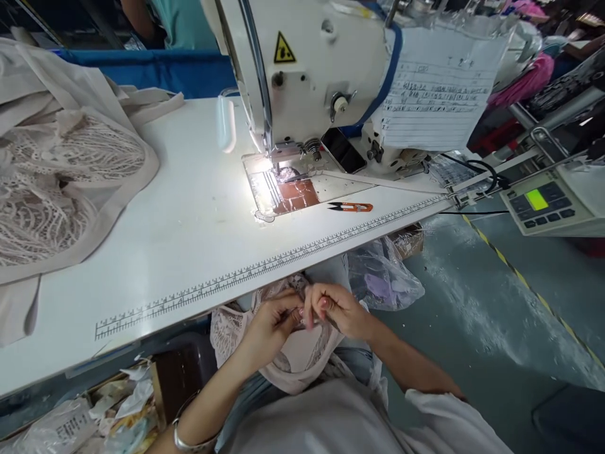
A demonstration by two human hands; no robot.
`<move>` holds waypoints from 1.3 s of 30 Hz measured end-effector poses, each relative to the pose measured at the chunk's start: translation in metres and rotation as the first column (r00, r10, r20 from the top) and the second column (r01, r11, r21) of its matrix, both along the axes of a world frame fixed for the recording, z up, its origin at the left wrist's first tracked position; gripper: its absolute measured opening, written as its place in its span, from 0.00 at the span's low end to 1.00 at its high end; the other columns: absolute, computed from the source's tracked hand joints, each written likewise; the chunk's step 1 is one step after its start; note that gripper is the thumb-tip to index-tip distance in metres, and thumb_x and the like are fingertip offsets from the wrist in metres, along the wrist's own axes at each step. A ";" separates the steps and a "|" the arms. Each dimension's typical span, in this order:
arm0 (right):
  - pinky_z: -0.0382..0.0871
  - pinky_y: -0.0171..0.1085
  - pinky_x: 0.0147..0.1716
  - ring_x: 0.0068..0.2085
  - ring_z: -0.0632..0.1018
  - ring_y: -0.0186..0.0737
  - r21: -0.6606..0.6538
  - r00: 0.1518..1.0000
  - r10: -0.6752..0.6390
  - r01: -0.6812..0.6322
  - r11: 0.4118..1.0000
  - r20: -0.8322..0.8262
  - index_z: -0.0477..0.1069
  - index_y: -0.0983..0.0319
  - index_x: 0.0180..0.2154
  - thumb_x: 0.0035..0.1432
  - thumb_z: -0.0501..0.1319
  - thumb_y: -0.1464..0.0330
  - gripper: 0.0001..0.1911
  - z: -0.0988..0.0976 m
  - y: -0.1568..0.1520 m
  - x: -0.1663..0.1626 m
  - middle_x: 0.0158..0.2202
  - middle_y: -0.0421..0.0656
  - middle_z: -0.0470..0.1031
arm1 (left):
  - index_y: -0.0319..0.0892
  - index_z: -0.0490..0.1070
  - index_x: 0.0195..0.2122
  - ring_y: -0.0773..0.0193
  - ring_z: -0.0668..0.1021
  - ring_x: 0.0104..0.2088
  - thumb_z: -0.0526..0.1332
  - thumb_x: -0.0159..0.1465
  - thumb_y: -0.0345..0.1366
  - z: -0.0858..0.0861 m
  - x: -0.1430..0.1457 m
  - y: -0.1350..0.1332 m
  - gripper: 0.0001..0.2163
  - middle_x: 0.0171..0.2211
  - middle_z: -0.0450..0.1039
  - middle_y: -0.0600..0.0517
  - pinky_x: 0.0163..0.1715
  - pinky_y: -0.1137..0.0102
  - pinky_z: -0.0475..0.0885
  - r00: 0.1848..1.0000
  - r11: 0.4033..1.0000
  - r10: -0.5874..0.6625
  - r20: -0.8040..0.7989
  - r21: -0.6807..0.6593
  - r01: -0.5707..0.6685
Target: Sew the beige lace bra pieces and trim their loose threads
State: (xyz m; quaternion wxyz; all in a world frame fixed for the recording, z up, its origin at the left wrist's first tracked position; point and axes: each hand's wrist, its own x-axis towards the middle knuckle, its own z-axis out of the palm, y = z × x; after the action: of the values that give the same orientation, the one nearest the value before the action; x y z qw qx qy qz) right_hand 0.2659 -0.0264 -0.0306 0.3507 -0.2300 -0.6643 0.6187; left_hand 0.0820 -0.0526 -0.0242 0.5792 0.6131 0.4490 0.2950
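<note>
A pale pink lace bra lies across my lap, below the front edge of the sewing table. My left hand is closed on the bra's upper part, thumb and fingers pinched together. Right beside it, my right hand has its fingers curled in against the thumb, slightly blurred. What sits between the right fingertips is too small to make out. On the table above the hands lie orange thread snips. Behind them stands a white sewing machine, its lamp lit over the needle plate.
More pale lace garments are heaped at the table's left. A printed ruler runs along the front edge. A phone lies beneath the machine arm. A control panel sits right. Below are a scrap box and a plastic bag.
</note>
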 end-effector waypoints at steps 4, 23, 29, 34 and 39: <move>0.61 0.34 0.26 0.23 0.63 0.33 0.109 0.975 0.014 -0.039 0.993 0.223 0.56 0.57 0.29 0.72 0.45 0.59 0.18 -0.007 -0.004 0.007 0.23 0.37 0.63 | 0.41 0.73 0.27 0.62 0.73 0.32 0.55 0.68 0.36 0.003 -0.001 -0.004 0.14 0.30 0.69 0.50 0.33 0.70 0.66 1.000 0.998 0.010 -0.012 0.064 -0.009; 0.67 0.35 0.29 0.30 0.72 0.37 0.828 0.696 -0.628 0.086 0.554 0.348 0.68 0.58 0.60 0.67 0.49 0.80 0.25 -0.007 -0.023 0.013 0.32 0.43 0.72 | 0.38 0.76 0.30 0.68 0.65 0.24 0.64 0.60 0.51 -0.003 -0.002 -0.006 0.18 0.22 0.66 0.53 0.23 0.73 0.62 0.934 0.888 0.354 0.044 -0.330 -0.321; 0.68 0.36 0.29 0.30 0.74 0.37 0.890 0.615 -0.692 -0.035 0.455 0.378 0.72 0.59 0.57 0.65 0.51 0.81 0.24 -0.003 -0.021 0.007 0.31 0.44 0.76 | 0.37 0.78 0.34 0.69 0.63 0.24 0.63 0.63 0.49 0.000 -0.003 -0.007 0.17 0.23 0.67 0.53 0.23 0.73 0.60 0.945 0.909 0.323 0.045 -0.294 -0.296; 0.67 0.36 0.28 0.31 0.74 0.38 0.875 0.602 -0.678 -0.075 0.478 0.422 0.69 0.58 0.60 0.66 0.51 0.80 0.25 -0.005 -0.022 0.007 0.31 0.45 0.75 | 0.38 0.80 0.36 0.67 0.66 0.25 0.63 0.63 0.47 0.001 -0.002 -0.008 0.16 0.25 0.70 0.52 0.25 0.73 0.62 0.944 0.913 0.325 0.050 -0.276 -0.300; 0.67 0.36 0.27 0.31 0.74 0.38 0.855 0.609 -0.658 -0.064 0.515 0.442 0.67 0.58 0.62 0.66 0.51 0.79 0.26 -0.009 -0.023 0.006 0.32 0.45 0.75 | 0.39 0.81 0.38 0.64 0.71 0.29 0.63 0.63 0.46 -0.001 -0.003 -0.009 0.15 0.29 0.75 0.50 0.29 0.71 0.66 0.944 0.912 0.325 0.053 -0.282 -0.298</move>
State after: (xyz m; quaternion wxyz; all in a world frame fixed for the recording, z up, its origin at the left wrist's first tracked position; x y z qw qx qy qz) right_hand 0.2720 -0.0498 -0.0395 0.2299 -0.3930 -0.8902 0.0185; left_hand 0.0793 -0.0614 -0.0255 0.6244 0.4338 0.5476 0.3495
